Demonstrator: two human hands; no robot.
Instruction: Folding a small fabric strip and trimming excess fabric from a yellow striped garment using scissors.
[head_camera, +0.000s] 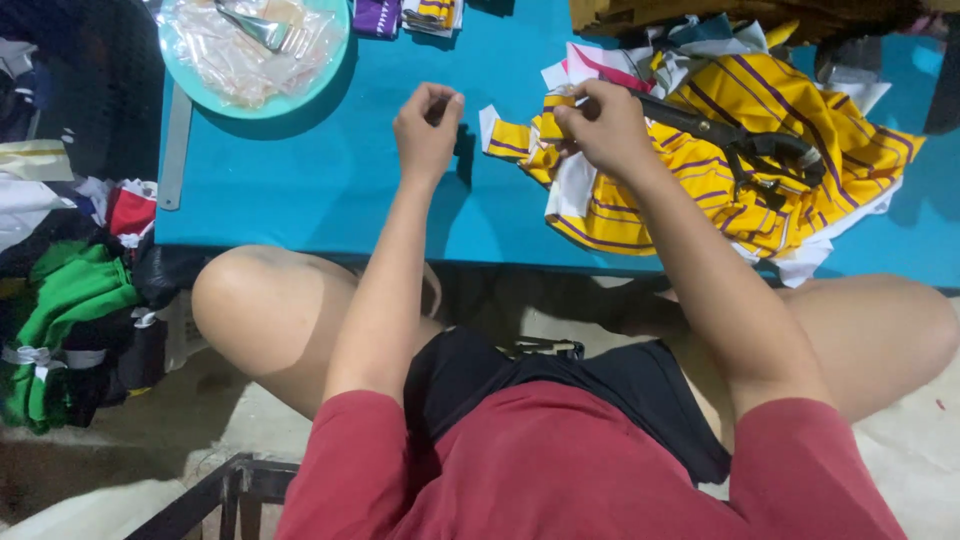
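- Your left hand (428, 125) was curled into a loose fist above the blue table (330, 190), thumb meeting the fingertips; whether anything was pinched in there could not be told.
- Your right hand (598, 125) was clenched on a small yellow strip (512, 136) with purple stripes, thumb and fingers gripping it at the edge of the cloth pile.
- Both forearms reached forward from your lap, the left near upright, the right angling out toward the pile; the hands were near each other but apart.
- The strip stuck out leftward from your right hand, lying flat on the table, its white end turned up.
- Just to the right lay the heap of yellow striped fabric (800, 160), with white and pink scraps mixed in.
- Black scissors (740, 140) rested on top of that heap.
- A teal plate (255, 60) holding clear plastic sat at the far left of the table.
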